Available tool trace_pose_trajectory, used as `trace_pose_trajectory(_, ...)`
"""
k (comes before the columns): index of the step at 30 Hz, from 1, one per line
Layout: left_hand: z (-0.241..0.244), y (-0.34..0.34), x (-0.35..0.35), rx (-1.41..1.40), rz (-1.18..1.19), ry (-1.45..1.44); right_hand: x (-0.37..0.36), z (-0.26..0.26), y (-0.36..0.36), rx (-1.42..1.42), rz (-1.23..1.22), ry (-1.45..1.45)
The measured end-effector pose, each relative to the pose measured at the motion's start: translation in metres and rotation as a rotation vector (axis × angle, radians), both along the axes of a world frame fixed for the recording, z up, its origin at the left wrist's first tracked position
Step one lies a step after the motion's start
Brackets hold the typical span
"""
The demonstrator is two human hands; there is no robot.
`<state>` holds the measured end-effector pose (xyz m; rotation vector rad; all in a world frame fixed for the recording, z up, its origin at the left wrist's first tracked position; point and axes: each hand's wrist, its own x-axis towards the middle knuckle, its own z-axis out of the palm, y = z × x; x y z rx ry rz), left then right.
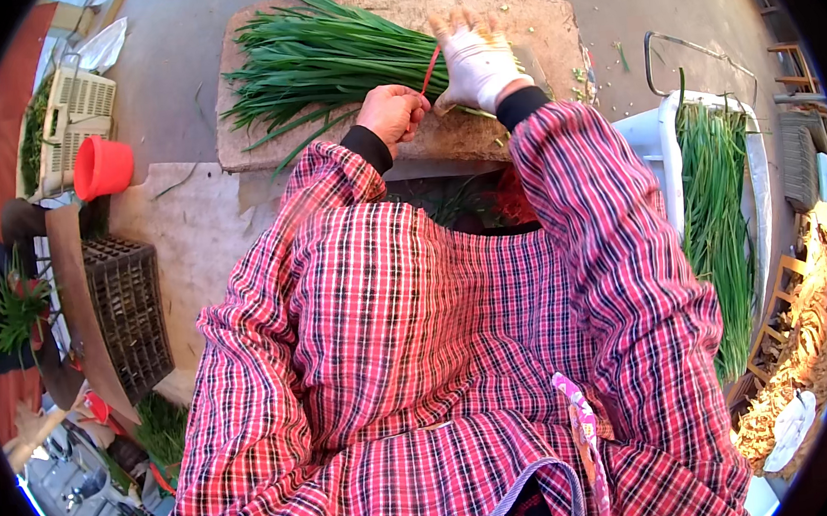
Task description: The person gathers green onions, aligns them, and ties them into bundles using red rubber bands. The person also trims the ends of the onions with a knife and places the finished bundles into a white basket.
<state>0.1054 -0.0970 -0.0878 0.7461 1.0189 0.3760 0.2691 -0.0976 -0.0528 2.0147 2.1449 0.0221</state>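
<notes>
A large bunch of long green leaves, probably garlic chives [342, 54], lies across a worn board [261, 143], its leafy tips spread to the left. My left hand [395, 114] is bare and pinches a red tie strip [431, 70] at the bunch's near side. The strip runs taut up over the stems. My right hand [475, 59], in a pale, stained glove, rests over the stem end with fingers splayed and thumb apart. It hides much of the stems and the far part of the strip.
A white tub [673, 168] of more green leaves stands at the right, near a metal handle [701, 51]. At the left are a red bucket [103, 167], a cream plastic crate [82, 101] and a dark crate [129, 306]. Another person [0, 308] is at the far left.
</notes>
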Motion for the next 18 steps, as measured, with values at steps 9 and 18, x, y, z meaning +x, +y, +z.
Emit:
trace_pose_trajectory(9, 0.008, 0.014, -0.016, -0.196, -0.015, -0.453, -0.031, -0.061, -0.015, 0.363, -0.032, -0.267)
trace_pose_trajectory(18, 0.013, 0.005, -0.027, -0.226, -0.062, -0.429, -0.01, -0.015, -0.004, 0.002, -0.021, 0.019)
